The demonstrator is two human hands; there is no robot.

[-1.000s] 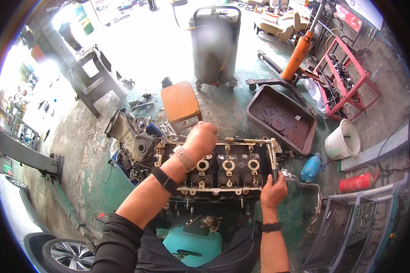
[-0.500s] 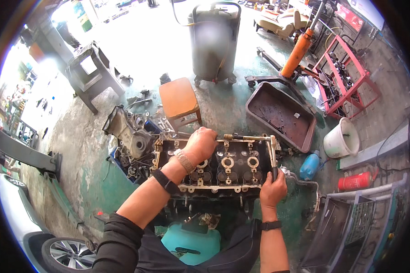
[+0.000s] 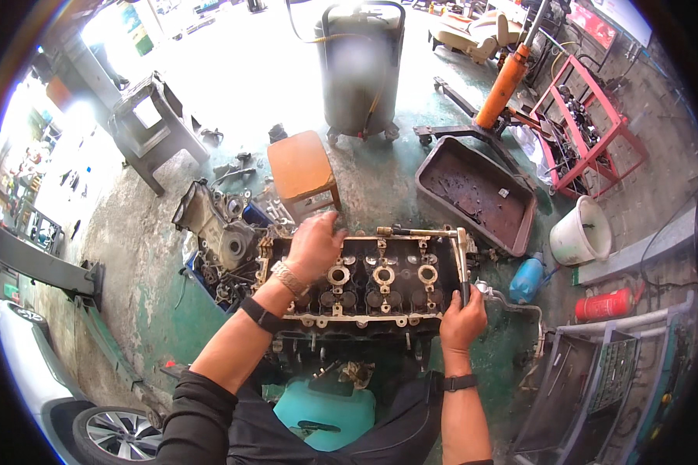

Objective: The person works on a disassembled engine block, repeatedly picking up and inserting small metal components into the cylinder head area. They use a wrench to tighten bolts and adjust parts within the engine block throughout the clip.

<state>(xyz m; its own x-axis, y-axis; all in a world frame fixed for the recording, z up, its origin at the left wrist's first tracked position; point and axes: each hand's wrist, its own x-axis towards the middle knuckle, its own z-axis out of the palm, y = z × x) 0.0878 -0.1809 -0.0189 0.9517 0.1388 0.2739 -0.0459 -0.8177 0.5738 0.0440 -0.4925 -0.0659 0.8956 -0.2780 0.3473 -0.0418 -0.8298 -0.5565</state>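
Observation:
In front of me lies an engine cylinder head [image 3: 357, 318], dark inside with pale metal edges and round ports. My right hand [image 3: 464, 322] is wrapped round the dark handle of a ratchet wrench [image 3: 462, 260] at its right end. From the ratchet's head a long extension bar [image 3: 419, 232] runs leftward along the far edge. My left hand [image 3: 316, 246] is above the far left part of the cylinder head, apart from the bar. Its fingers are curled, and whatever may be in them is hidden.
An orange-topped stool [image 3: 301, 167] stands beyond the cylinder head, with engine parts [image 3: 223, 236] to its left. A brown drip tray [image 3: 473, 190], a white bucket [image 3: 582, 232], a blue bottle [image 3: 527, 280] and a red extinguisher [image 3: 603, 304] are on the right. A turquoise seat [image 3: 326, 415] is below me.
My left hand has moved left along the far edge, away from the extension bar's end. My right hand stays on the ratchet, which is nearly unmoved. The view has shifted slightly.

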